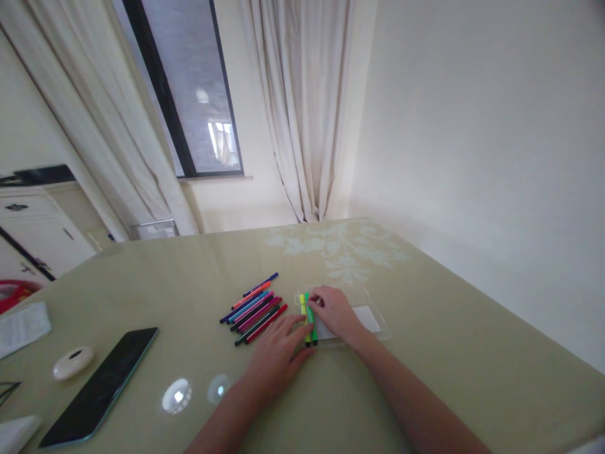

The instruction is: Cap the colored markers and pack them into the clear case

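**Two hands busy over a bright pair of markers**

Across the pale green table [449, 359], I see a person bent to small work. A yellow marker [303, 307] and a green marker [311, 317] lie side by side at the left end of a flat clear case [385, 331], their dark ends toward the near side; whether they sit inside it or on top, I cannot tell. The left hand [276, 349] comes in from the near left, its fingers stretched over the lower part of the pair, thumb by the near ends. The right hand [334, 310] arches over the case, fingers bent and tips together at the green marker's far part; from here I cannot tell whether either hand truly grips. A white card [366, 319] shows in the case, right of that wrist.

Just left of the hands, a loose pile of coloured pens [261, 314] slants across the tabletop. Farther left and nearer lies a dark-screened device [101, 384], with a white rounded object [73, 364] beside it. Pale curtains [302, 94] flank the window [198, 82] beyond.
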Demonstrator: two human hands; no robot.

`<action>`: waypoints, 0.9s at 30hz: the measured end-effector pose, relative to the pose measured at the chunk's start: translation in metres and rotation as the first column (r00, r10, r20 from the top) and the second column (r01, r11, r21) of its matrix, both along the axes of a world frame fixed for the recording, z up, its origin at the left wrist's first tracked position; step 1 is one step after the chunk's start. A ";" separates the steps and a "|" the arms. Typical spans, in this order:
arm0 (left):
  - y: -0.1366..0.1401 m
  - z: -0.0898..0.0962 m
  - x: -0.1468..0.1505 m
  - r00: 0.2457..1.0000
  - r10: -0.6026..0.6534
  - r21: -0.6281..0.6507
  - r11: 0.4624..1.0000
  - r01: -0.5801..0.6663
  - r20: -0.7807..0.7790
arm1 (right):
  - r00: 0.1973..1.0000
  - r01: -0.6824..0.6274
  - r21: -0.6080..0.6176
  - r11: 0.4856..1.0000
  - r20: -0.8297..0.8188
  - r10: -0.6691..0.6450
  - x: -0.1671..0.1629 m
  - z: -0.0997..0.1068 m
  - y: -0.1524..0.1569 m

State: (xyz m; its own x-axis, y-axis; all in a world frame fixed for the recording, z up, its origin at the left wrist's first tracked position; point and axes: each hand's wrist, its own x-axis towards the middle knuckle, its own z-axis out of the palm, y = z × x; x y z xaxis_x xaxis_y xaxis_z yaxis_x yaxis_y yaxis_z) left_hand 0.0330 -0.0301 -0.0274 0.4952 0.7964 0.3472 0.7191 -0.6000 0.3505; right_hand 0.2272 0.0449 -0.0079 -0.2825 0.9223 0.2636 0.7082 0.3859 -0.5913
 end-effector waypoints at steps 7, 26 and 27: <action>-0.001 0.000 0.002 0.998 -0.001 0.009 1.000 0.002 -0.056 | 0.991 0.025 -0.017 1.000 0.129 -0.022 -0.004 0.005 -0.004; 0.018 0.004 -0.031 0.872 0.470 0.134 0.881 -0.454 -0.138 | 0.995 0.027 0.088 0.996 -0.096 -0.019 -0.003 0.004 -0.003; 0.018 0.005 -0.029 0.876 0.469 0.116 0.882 -0.457 -0.109 | 0.993 0.009 0.086 0.996 -0.117 0.001 -0.004 0.004 -0.003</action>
